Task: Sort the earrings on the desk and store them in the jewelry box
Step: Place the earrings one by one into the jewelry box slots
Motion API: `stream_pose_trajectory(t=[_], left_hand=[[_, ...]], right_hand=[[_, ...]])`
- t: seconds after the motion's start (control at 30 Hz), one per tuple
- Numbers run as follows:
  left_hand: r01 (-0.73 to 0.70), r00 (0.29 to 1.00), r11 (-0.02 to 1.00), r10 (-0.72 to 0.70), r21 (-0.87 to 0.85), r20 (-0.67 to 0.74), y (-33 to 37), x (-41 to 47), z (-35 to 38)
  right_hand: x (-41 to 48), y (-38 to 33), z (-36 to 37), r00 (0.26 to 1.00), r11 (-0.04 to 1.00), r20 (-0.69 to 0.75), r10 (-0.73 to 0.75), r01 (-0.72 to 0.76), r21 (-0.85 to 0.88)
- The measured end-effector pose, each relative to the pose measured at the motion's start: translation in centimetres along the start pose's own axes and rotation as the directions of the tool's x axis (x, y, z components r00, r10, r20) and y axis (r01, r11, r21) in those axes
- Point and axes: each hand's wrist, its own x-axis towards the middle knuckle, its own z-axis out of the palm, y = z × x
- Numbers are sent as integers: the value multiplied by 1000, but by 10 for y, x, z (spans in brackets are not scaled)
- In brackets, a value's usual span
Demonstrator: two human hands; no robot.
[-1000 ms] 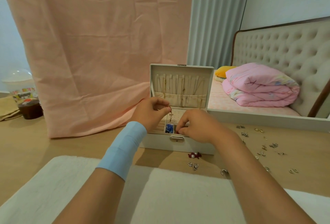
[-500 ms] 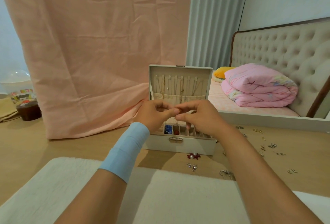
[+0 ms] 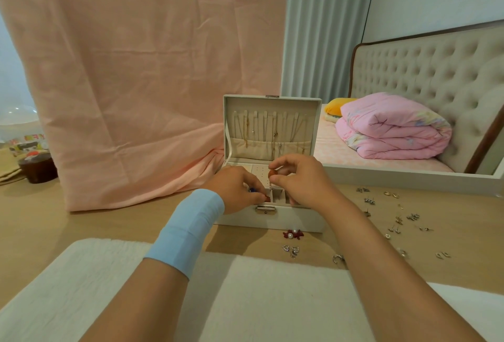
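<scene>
Now mid-storing: the right hand point(image 3: 298, 182) holds in a pinch grip a small reddish-brown earring point(image 3: 272, 173) above the open cream jewelry box point(image 3: 286, 217). The left hand point(image 3: 236, 191) curls into its near-left compartment, grip unclear. Next, likely careful seating.

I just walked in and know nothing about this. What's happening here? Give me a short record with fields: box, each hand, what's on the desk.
Jewelry box: open on the desk, lid upright, necklaces hanging inside it
Left hand: fingers down at a front compartment, by a red piece; grip unclear
Right hand: pinches a small reddish-brown piece above the box
Loose earrings: scattered on the desk, right of the box
Red pearl earring: on the desk, just in front of the box
Sorting: unfinished
</scene>
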Motion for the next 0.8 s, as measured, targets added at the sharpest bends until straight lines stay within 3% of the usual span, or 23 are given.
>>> stream_pose_trajectory(t=[0.53,0.67,0.8], left_hand=[[-1,1000,999,0,-43,-29,-6,3,2],[-47,995,998,43,-40,-86,-5,4,8],[-73,994,993,79,89,-71,-5,8,19]], right_hand=[[0,7,2,982,930,187,4,65,-361],[0,6,-4,995,943,104,-14,48,-330],[1,4,-10,997,861,72,21,19,-508]])
